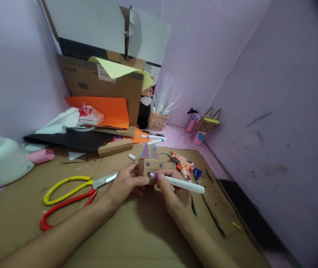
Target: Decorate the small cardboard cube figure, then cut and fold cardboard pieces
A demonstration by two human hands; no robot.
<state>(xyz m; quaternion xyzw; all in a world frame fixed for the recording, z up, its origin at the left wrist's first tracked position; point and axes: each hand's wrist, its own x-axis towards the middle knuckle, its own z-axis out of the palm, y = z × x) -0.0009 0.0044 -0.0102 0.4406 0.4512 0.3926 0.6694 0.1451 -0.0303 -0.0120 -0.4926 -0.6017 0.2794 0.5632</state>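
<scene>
A small cardboard box (153,164) with two pointed ears and two dark round eyes stands upright in the middle of the work surface. My left hand (127,181) grips its left side, the thumb lying across the lower front. In my right hand (175,190) is a white marker (185,184) with a purple end, pinched between thumb and fingers. The purple tip meets the box's front, at a purple spot below the left eye. Part of the box's lower front is hidden behind my fingers.
Large scissors (92,184) with yellow and red handles lie left of my left hand. A white marker cap (132,156) is behind it. Patterned scraps (183,163) lie to the right. A basket of markers (158,121) and a finished-looking cardboard animal (206,124) stand at the back.
</scene>
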